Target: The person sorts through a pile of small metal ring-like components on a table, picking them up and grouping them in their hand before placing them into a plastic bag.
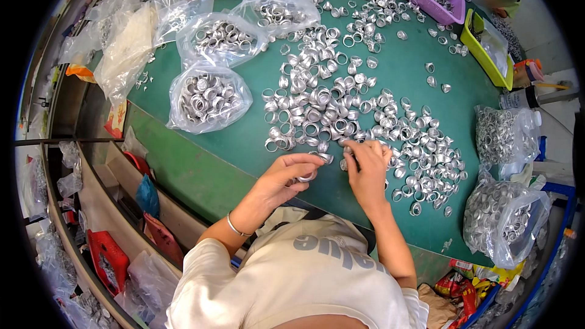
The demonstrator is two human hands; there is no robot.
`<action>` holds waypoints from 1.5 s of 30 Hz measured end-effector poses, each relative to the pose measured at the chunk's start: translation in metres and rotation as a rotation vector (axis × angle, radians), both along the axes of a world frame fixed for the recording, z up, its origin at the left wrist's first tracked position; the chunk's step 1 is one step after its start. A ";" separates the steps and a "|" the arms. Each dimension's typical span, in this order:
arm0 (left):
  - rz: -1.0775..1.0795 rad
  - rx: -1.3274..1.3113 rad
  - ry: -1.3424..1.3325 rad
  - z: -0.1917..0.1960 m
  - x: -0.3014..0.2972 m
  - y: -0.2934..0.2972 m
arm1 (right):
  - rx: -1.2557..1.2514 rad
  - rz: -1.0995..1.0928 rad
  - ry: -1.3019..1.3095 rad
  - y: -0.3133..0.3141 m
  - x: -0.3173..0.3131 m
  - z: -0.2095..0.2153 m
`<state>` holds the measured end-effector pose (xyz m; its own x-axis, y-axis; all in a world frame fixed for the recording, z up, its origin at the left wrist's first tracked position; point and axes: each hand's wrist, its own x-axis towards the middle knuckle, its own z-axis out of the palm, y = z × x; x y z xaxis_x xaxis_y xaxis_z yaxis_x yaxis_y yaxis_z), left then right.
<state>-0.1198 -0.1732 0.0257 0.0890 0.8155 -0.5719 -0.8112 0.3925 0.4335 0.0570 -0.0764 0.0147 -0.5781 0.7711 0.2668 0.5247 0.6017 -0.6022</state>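
Sorting-height view of loose metal rings on a green desk [402, 73]. The left hand [281, 181] pinches a silver ring [326, 158] between thumb and fingertips, a second ring [307, 176] lying against its curled fingers. The right hand [367, 170] is narrow, its fingertips at the near edge of the central ring heap [323, 109]; whether it grips a ring there cannot be told. To its right spreads a flatter ring cluster [429, 161], near enough to the heap that the two could merge: a sideways sweep of the right wrist would probably push rings across the gap. The ring at the left fingertips, held by a small area, may slip if the pinch loosens, and the second could drop should the curled fingers straighten. Beyond the left hand, a clear bag [245, 94] filled with rings has a soft wall; a knock from the forearm might tip it and spill its contents. Rings near the desk's front edge might be brushed off by a sleeve.
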 end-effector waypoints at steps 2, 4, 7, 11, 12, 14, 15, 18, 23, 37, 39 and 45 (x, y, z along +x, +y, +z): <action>0.092 -0.035 -0.140 0.001 -0.002 -0.002 | -0.184 -0.126 0.200 -0.001 0.003 0.000; 0.151 -0.027 -0.254 -0.006 -0.003 -0.003 | -0.725 -0.198 0.673 -0.002 0.007 0.006; 0.156 -0.012 -0.344 -0.008 0.000 0.000 | -1.250 -0.192 1.076 -0.005 0.017 0.010; 0.044 0.020 -0.120 -0.017 0.004 0.001 | -1.576 -0.256 1.200 -0.008 0.019 0.020; -0.007 0.041 0.040 -0.016 0.006 0.001 | -1.487 -0.250 1.168 -0.010 0.019 0.017; -0.157 0.087 0.667 -0.011 0.013 0.000 | -1.314 -0.236 1.101 -0.012 0.019 0.008; -0.131 0.199 1.001 -0.010 0.018 0.003 | -0.965 -0.251 0.820 -0.012 0.020 0.007; -0.164 0.359 1.748 -0.004 0.029 0.010 | -0.011 -0.177 0.120 -0.004 0.022 0.007; -0.139 0.367 1.602 -0.019 0.029 0.015 | 0.145 -0.191 -0.005 -0.006 0.020 0.010; -0.205 0.383 1.730 -0.012 0.028 0.009 | 0.124 0.243 -0.323 0.019 0.000 0.005; -0.220 0.404 1.781 -0.016 0.025 0.006 | 0.116 0.245 -0.366 0.014 0.014 0.010; -0.295 0.399 1.725 -0.009 0.022 0.006 | 0.075 0.128 -0.259 0.013 0.037 0.020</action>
<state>-0.0975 -0.1670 0.0166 -0.1810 0.9827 0.0402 0.6834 0.0963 0.7237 0.0940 -0.0632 0.0350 -0.7256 0.6713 0.1514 0.5720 0.7106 -0.4097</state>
